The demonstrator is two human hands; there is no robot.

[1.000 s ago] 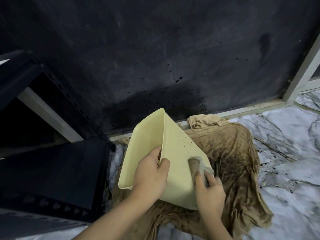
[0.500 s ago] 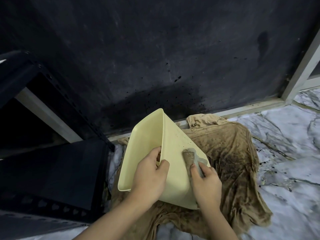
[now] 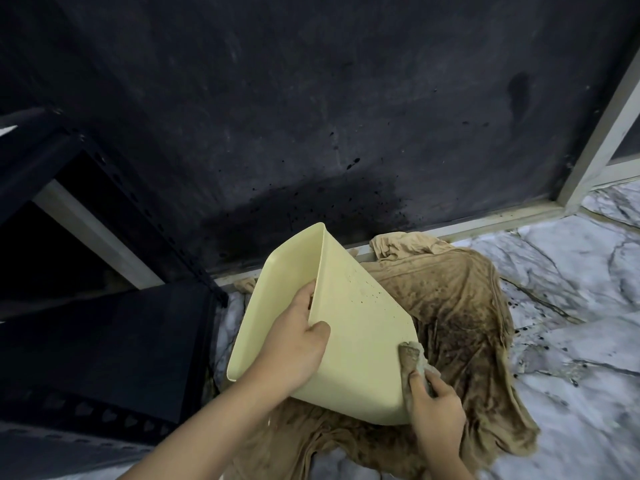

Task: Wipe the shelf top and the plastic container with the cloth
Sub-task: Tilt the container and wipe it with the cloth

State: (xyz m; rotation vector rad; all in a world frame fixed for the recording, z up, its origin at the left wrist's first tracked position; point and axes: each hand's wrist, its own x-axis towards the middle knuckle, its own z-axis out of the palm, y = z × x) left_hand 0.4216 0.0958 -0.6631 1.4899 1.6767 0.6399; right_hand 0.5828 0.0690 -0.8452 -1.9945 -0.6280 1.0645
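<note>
Container (image 3: 349,341) fills the lower middle of the frame, pale yellow plastic, tipped on its side with the open mouth facing lower left and one broad wall turned up toward the camera. The left hand (image 3: 294,351) is clamped on its rim, thumb on the outer wall and fingers hooked inside. The right hand (image 3: 434,410) is closed round a small wad of cloth (image 3: 410,358) and presses it against the wall's lower right corner.

Half a second ago the wad sat higher, near the middle of that wall; a second ago it was lower again. So the cloth is going back and forth over this face, and the latest stroke has carried it down to the base edge. Small dark specks still show on the upper part of the wall, which suggests this side is not clean yet and needs more passes before the container is turned.

A large stained brown rag (image 3: 460,327) lies spread under the container on the marble floor (image 3: 571,278). The dark shelf (image 3: 104,341) stands at lower left, apart from both hands; whether its top has been wiped cannot be told from here.
</note>
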